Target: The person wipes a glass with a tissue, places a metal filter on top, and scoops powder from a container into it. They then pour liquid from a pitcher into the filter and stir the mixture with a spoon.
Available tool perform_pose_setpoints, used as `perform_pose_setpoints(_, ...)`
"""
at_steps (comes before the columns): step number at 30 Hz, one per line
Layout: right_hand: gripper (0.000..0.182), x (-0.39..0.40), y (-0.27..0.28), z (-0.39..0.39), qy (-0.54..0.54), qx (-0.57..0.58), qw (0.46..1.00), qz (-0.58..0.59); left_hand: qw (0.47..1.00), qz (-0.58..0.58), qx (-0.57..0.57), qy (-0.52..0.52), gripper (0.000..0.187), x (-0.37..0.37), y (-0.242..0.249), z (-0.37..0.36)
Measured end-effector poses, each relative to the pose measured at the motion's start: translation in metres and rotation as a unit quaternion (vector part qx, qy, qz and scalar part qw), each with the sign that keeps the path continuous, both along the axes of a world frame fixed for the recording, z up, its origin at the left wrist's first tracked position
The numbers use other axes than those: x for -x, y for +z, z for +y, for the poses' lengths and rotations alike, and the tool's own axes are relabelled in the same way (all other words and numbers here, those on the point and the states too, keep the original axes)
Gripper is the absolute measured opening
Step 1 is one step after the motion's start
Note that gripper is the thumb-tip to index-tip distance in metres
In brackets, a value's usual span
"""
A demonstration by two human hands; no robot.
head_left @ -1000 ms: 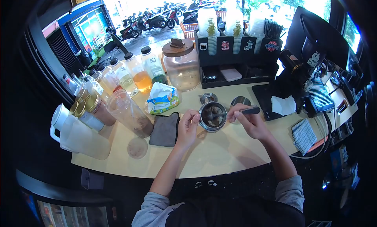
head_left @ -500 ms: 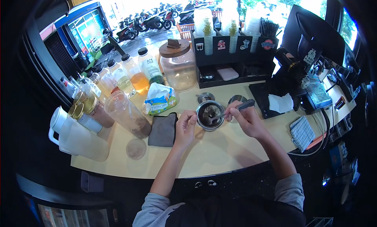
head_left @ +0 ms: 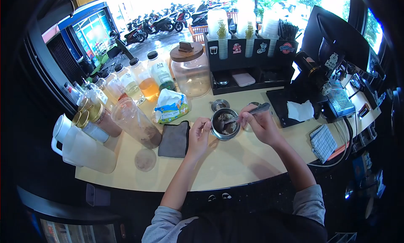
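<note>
A metal cup [head_left: 225, 136] stands on the pale counter, with dark powder and a lighter clump inside. My left hand [head_left: 199, 135] pinches it at its left side, fingers closed. In my right hand [head_left: 261, 126] is a spoon [head_left: 259, 108], held closed between thumb and fingers. The spoon's lower end dips into the powder; its bowl is partly buried. Just behind the cup sits a small round metal piece [head_left: 219, 104]. A round object behind my right hand is mostly hidden.
To the left are a folded grey cloth [head_left: 174, 139], a tissue pack [head_left: 171, 106], a tall clear container with brown powder [head_left: 149, 135], a pitcher [head_left: 94, 148] and several bottles. A glass jar [head_left: 191, 77] and a black cup organizer [head_left: 252, 58] stand behind; a coffee machine [head_left: 338, 98] is right.
My right hand and the spoon have shifted a little left and up, with the spoon's handle tilted more upright. The left hand and the cup have barely moved.
</note>
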State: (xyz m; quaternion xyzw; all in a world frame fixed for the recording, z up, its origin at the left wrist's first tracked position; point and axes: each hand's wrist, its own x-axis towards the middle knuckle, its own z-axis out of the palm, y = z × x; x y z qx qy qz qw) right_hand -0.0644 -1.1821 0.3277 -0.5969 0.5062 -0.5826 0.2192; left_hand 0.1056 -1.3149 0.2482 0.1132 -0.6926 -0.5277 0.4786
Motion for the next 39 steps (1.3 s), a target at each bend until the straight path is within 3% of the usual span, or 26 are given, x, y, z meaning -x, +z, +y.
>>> perform_pose_setpoints(15, 0.010, -0.014, 0.008, -0.007, -0.059, 0.001, 0.995, 0.083, 0.990, -0.091, -0.108, -0.019, 0.023, 0.002, 0.004, -0.013)
perform_pose_setpoints(17, 0.011, -0.018, 0.016, -0.006, -0.052, 0.008, 0.996, 0.073, 0.969, -0.102, 0.108, 0.198, 0.020, -0.001, 0.025, -0.001)
perform_pose_setpoints(20, 0.012, -0.023, 0.023, -0.007, -0.075, -0.014, 0.990, 0.118, 0.963, -0.131, 0.211, 0.108, 0.024, -0.008, 0.066, 0.018)
perform_pose_setpoints(26, 0.011, -0.027, 0.030, -0.010, -0.071, 0.012, 0.982, 0.176, 0.897, -0.142, 0.398, 0.129, 0.019, 0.004, 0.072, 0.012)
perform_pose_setpoints(29, 0.017, -0.017, 0.026, -0.004, -0.044, 0.017, 0.990, 0.135, 0.895, -0.120, 0.410, 0.128, 0.011, 0.007, 0.076, 0.007)
perform_pose_setpoints(31, 0.020, 0.009, 0.011, 0.003, -0.140, 0.007, 0.986, 0.091, 0.898, -0.112, 0.404, 0.131, 0.010, 0.007, 0.075, 0.000)
perform_pose_setpoints(33, 0.018, 0.041, -0.001, 0.012, -0.249, 0.022, 0.947, 0.200, 0.902, -0.104, 0.397, 0.133, 0.009, 0.008, 0.077, -0.005)
perform_pose_setpoints(34, 0.018, 0.064, -0.022, 0.016, -0.251, 0.021, 0.947, 0.201, 0.911, -0.097, 0.378, 0.135, 0.009, 0.008, 0.080, -0.006)
perform_pose_setpoints(36, 0.015, 0.103, -0.061, 0.020, -0.310, -0.018, 0.880, 0.360, 0.919, -0.088, 0.359, 0.135, 0.009, 0.010, 0.082, -0.010)
perform_pose_setpoints(37, 0.015, 0.101, -0.061, 0.024, -0.312, -0.018, 0.879, 0.360, 0.924, -0.076, 0.345, 0.144, 0.009, 0.012, 0.082, -0.013)
perform_pose_setpoints(39, 0.015, 0.092, -0.060, 0.036, -0.210, -0.164, 0.950, 0.163, 0.929, -0.061, 0.333, 0.151, 0.009, 0.016, 0.082, -0.017)
